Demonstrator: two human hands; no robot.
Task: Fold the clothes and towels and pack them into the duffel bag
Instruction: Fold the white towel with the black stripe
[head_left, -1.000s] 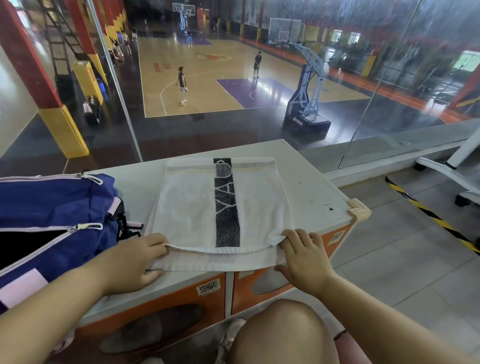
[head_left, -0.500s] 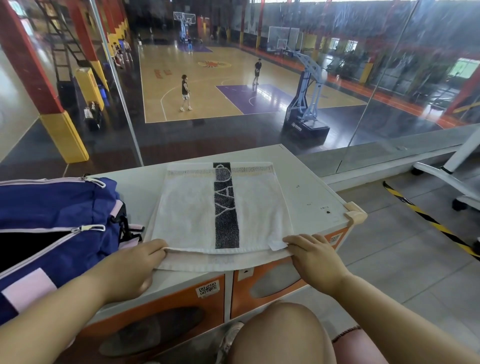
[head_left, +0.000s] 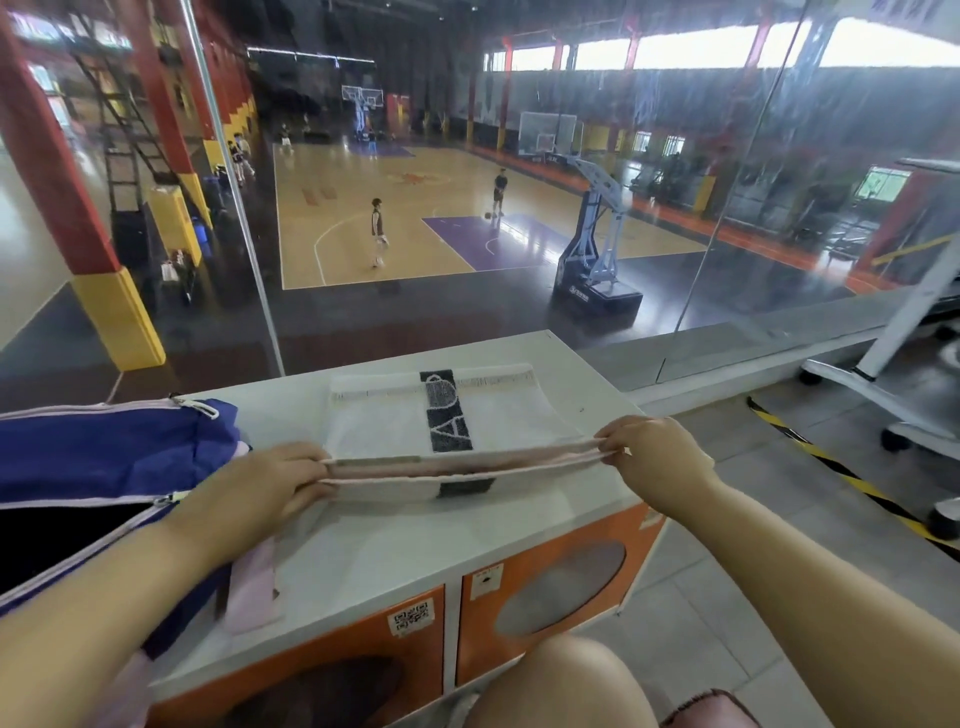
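A white towel (head_left: 384, 426) with a black lettered stripe lies on the white top of a locker cabinet (head_left: 519, 530). Its near edge is lifted off the surface and stretched between my hands. My left hand (head_left: 275, 478) pinches the near left corner. The near right corner is pinched in my right hand (head_left: 649, 457). The towel's far part still rests flat. To the left sits a blue duffel bag (head_left: 104, 452) with pale pink trim, its zip open and its dark inside showing.
The cabinet has orange doors (head_left: 550, 597) facing me, and my knee (head_left: 561, 686) is in front of them. Behind the cabinet a glass wall (head_left: 467, 291) overlooks a basketball court. A white wheeled stand (head_left: 883, 374) and yellow-black floor tape (head_left: 841, 473) are at the right.
Both hands have gripped the towel's near edge and raised it off the cabinet top, moving it away from me. The camera view has tilted upward.
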